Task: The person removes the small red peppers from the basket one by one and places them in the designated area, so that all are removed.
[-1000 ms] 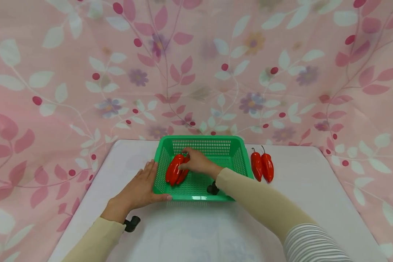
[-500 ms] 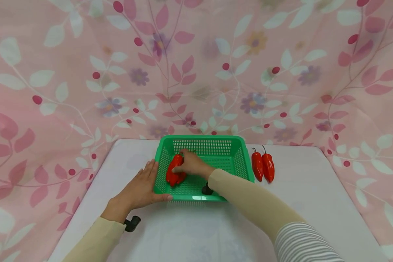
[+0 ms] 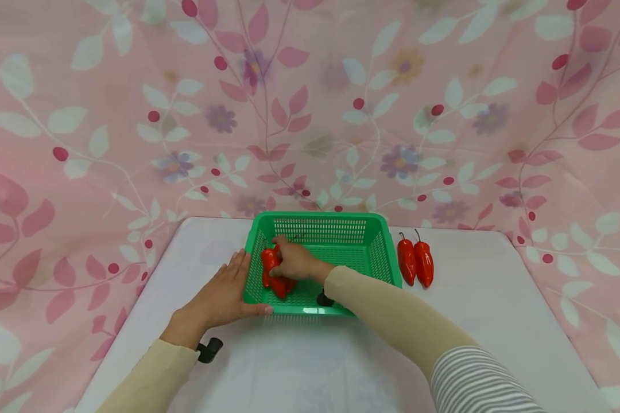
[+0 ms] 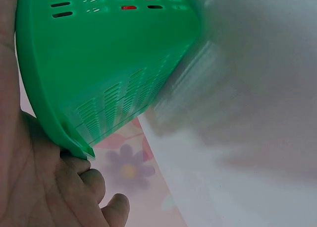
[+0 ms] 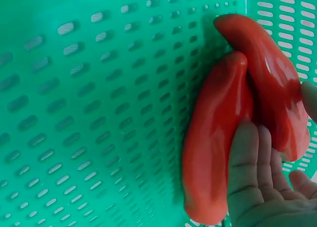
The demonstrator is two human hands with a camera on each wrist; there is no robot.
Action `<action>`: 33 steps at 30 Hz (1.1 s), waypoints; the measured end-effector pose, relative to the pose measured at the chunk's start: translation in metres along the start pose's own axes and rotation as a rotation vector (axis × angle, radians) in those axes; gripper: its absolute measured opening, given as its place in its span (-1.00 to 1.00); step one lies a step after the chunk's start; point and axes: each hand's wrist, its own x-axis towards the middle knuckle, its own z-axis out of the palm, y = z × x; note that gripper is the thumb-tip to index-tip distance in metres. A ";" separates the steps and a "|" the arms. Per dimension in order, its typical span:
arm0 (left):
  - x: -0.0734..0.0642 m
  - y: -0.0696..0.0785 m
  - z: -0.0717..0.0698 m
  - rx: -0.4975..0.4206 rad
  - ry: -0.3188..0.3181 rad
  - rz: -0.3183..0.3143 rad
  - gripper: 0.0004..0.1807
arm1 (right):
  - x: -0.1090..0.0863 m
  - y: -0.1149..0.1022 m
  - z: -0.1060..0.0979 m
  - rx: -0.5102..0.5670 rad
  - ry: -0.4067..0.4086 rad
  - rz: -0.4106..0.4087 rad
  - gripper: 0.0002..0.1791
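Note:
My right hand (image 3: 295, 259) is down inside the green plastic basket (image 3: 336, 216). In the right wrist view, its thumb and fingers pinch a glossy red pepper (image 5: 280, 88). Another red pepper (image 5: 210, 152) lies against the backs of those fingers, on the basket floor. From the head view, the hand partly covers the peppers, so their stems and upper ends are hard to see. My left hand (image 3: 219, 298) rests on the basket's near left corner, fingers straight along the left side and thumb over the front rim. The left wrist view has these fingers touching the rim (image 4: 37, 105).
Two red peppers (image 3: 415, 263) with thin stems lie side by side on the white table (image 3: 475, 321), right of the basket. A pink floral cloth (image 3: 310, 115) hangs behind the table. A black wrist camera (image 3: 210, 350) sits below the left hand.
My right hand has shifted left inside the basket. The peppers under it have turned, and a lower tip now points toward the front right. The left hand stays put.

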 end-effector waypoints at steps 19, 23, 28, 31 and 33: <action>0.000 0.000 0.000 0.000 0.008 -0.010 0.53 | -0.012 0.010 -0.025 0.224 0.063 0.033 -0.26; -0.001 0.001 0.000 -0.004 0.010 -0.012 0.54 | -0.015 0.016 -0.037 0.223 0.098 0.036 -0.22; -0.001 0.001 0.000 -0.013 0.010 -0.015 0.54 | -0.021 0.022 -0.049 0.245 0.130 0.025 -0.24; 0.000 0.001 0.001 -0.020 0.013 -0.016 0.54 | -0.027 0.024 -0.056 0.258 0.148 0.037 -0.25; 0.000 0.001 0.001 -0.018 0.015 -0.016 0.54 | -0.030 0.025 -0.061 0.261 0.165 0.048 -0.25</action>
